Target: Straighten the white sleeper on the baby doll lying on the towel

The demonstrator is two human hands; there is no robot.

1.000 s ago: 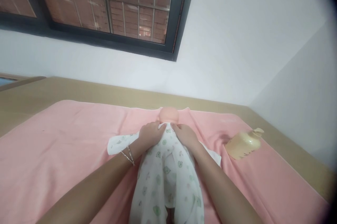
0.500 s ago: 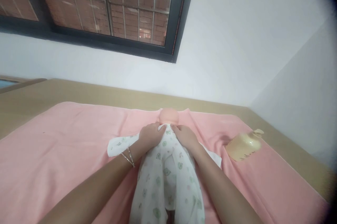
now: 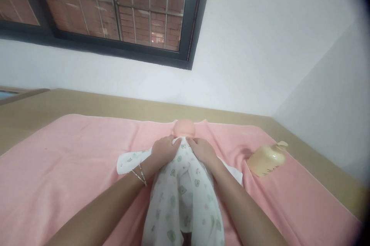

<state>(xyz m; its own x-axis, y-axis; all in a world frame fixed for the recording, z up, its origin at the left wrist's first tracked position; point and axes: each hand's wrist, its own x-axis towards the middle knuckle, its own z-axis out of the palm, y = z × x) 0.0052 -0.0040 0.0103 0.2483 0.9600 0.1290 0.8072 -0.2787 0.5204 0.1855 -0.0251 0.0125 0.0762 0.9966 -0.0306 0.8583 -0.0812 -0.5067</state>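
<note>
A baby doll lies on a pink towel (image 3: 66, 169), its bare head (image 3: 184, 127) pointing away from me. It wears a white garment (image 3: 180, 199) printed with small green bears. My left hand (image 3: 164, 150) rests on the doll's left shoulder with fingers curled onto the garment's collar. My right hand (image 3: 202, 149) does the same on the other shoulder, fingers pressed together on the cloth near the neck. Two thin bangles circle my left wrist. One white sleeve sticks out to the left of my left hand.
A cream pump bottle (image 3: 267, 159) lies on its side on the towel at the right. The towel covers a tan table (image 3: 86, 101) set against a white wall. A dark-framed window (image 3: 115, 10) with bars is above.
Both hands have stayed at the doll's collar, shifting only slightly. The view has drifted a little.
</note>
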